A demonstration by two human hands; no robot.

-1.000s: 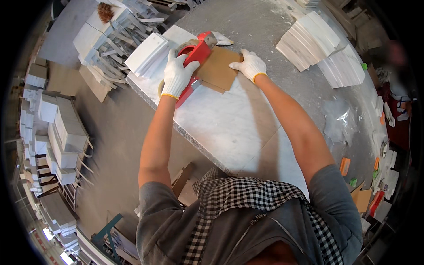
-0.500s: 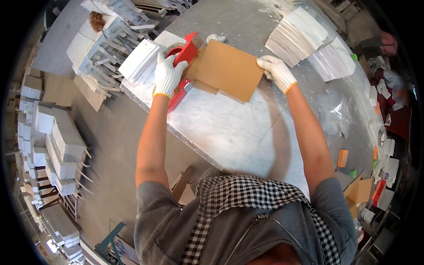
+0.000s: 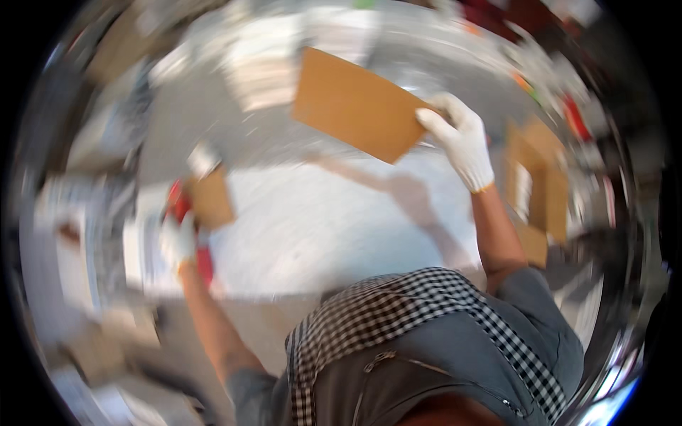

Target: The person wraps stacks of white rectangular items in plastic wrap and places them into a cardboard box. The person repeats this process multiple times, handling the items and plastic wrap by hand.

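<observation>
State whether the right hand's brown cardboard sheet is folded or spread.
Spread: the brown rectangular cardboard sheet shows one broad face, no visible fold, in the white-gloved right hand.

A dusty grey worktop (image 3: 263,145) stands over brownish floor (image 3: 264,326), bluish-white light (image 3: 616,401) glaring lower right.
</observation>
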